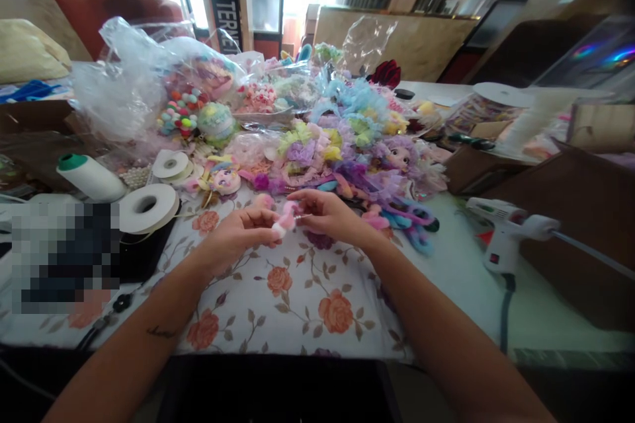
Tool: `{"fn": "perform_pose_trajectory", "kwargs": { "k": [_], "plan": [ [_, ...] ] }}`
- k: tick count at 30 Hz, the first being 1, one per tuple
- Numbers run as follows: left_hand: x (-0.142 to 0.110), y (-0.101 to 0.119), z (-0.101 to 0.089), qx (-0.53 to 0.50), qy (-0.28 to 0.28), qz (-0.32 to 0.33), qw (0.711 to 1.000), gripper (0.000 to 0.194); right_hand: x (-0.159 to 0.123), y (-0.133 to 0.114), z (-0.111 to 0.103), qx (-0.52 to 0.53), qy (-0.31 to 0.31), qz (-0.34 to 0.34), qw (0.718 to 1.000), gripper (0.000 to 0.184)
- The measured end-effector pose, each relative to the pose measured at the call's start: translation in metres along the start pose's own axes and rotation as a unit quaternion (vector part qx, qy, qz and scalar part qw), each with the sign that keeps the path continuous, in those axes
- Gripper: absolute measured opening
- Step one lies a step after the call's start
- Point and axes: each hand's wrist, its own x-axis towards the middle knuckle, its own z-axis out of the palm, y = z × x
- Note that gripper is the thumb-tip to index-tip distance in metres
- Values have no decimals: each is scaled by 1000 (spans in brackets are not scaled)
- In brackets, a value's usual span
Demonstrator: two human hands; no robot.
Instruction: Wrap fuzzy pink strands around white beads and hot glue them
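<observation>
Both hands meet over the floral tablecloth (307, 297) at the table's middle. My left hand (238, 232) pinches a small pink and white fluffy piece (285, 219) from the left. My right hand (325, 211) has its fingers closed on the same piece from the right. Just beyond the hands lies a heap of pastel lace bows and frills (337, 145) with a small doll head (398, 156) in it.
A white glue gun (506, 231) stands at the right with its cord running forward. Ribbon rolls (147, 206), a white thread cone (89, 176) and a clear bag of pompoms (149, 89) sit at the left. Brown cardboard boxes (575, 211) stand at the right.
</observation>
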Motion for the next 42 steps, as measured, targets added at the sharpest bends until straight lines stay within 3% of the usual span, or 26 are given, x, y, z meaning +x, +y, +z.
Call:
{"fn": "perform_pose_trajectory", "kwargs": {
  "k": [4, 8, 14, 19, 23, 27, 31, 37, 42],
  "plan": [
    [-1, -1, 1, 61, -30, -55, 996, 23, -7, -5, -7, 5, -3, 42, 999, 27],
    [2, -7, 1, 111, 18, -39, 993, 26, -16, -12, -14, -4, 16, 26, 1000, 24],
    [6, -14, 0, 134, 139, 93, 977, 25, -29, -27, -13, 64, -12, 40, 997, 24],
    [8, -16, 3, 191, 199, 206, 939, 20, -34, -37, -1, 116, -44, 61, 990, 31],
    [8, -18, 7, 253, 230, 287, 895, 15, -33, -35, 12, 117, -25, 88, 989, 38],
    [7, -21, 9, 263, 234, 335, 874, 14, -30, -27, 25, 92, 34, 102, 990, 42],
    [4, -20, 12, 241, 231, 332, 882, 19, -28, -24, 34, 101, 80, 110, 986, 40],
    [1, -17, 15, 217, 225, 283, 907, 24, -29, -29, 44, -3, 174, 47, 984, 33],
    [2, -17, 15, 213, 215, 269, 914, 24, -30, -27, 51, -31, 222, 16, 974, 31]
  ]
}}
